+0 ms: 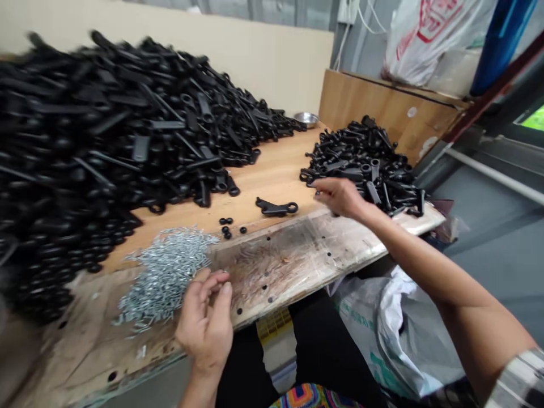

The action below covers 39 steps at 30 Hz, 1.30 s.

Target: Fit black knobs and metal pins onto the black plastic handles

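Curled, with thumb and forefinger close together, my left hand (208,317) is at the right edge of a heap of small silver metal pins (165,272). Whatever its fingertips pinch is too small to name. My right hand (342,197) reaches to the near left side of a smaller pile of black plastic handle pieces (361,153), its fingers closed on a dark piece mostly hidden by them. Between the hands, a single black handle piece (277,208) with a ringed end lies on the board. Several small black knobs (226,226) are to its left.
A large heap of black handle pieces (140,124) fills the left and back of the wooden table. More round knobs (46,283) lie at its left foot. A metal bowl (306,118) stands at the back. A white sack (399,334) hangs below the table edge.
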Available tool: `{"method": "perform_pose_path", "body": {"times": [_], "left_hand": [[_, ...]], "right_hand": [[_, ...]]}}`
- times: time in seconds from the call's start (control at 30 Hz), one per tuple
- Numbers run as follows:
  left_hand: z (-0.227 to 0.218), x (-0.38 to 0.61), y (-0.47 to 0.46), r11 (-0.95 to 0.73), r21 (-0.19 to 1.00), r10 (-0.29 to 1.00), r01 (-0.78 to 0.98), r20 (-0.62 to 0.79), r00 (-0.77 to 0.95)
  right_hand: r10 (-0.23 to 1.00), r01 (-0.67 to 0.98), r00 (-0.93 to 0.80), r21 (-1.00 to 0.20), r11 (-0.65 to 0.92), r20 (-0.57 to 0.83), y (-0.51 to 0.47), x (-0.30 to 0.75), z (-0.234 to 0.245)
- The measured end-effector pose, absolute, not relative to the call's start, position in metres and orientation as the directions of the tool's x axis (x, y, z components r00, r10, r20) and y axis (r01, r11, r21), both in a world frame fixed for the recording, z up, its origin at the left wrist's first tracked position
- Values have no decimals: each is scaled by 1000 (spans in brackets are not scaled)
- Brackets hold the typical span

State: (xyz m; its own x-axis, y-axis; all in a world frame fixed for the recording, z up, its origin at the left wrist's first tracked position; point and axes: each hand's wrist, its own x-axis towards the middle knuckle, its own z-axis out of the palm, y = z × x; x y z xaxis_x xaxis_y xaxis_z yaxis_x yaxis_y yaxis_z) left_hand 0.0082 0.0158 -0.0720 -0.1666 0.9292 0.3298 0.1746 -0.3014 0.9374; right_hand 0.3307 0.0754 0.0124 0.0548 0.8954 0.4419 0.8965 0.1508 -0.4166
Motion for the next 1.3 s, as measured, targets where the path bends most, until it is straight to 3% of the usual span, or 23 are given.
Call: {"method": "perform_pose_path", "body": {"times": [0.1,0.17,0.33,0.4,0.53,0.63,0.7,0.8,0.9,1.0,1.2,1.3], "left_hand": [[-71,6,14,-286,943,939,167,311,-145],[-71,4,13,-281,947,946,153,300,-119],[-77,-1,9,-315,938,947,144,320,-16],[-76,-2,8,-328,937,945,118,326,42],[-67,-3,7,-240,971,964,-21,240,116],[-60,-6,9,-140,951,977,-276,178,117],[-58,-9,11,-79,898,987,-433,131,90],[-59,-12,13,-10,829,1000,-559,22,14],[-60,-11,15,28,808,999,-589,-34,2],[-58,-8,14,30,870,999,-492,-21,24],[-61,-8,10,-13,941,999,-338,29,44],[-65,-8,9,-15,950,999,-311,29,39]], "right_hand": [[950,957,-201,-161,242,237,81,284,5],[963,970,-233,-40,240,133,87,267,4],[990,990,-143,8,143,-1,104,260,7],[987,986,-151,-63,154,50,102,254,11],[949,839,-231,-450,307,217,67,205,22],[829,642,-474,-527,557,298,30,153,24],[728,542,-647,-535,648,228,19,129,25],[640,463,-768,-654,598,41,32,124,28],[828,594,-557,-667,450,63,69,145,25],[957,810,-268,-512,286,110,103,165,12],[984,955,-176,-247,165,-22,127,161,-16],[976,943,-217,-260,206,-12,129,158,-16]]}}
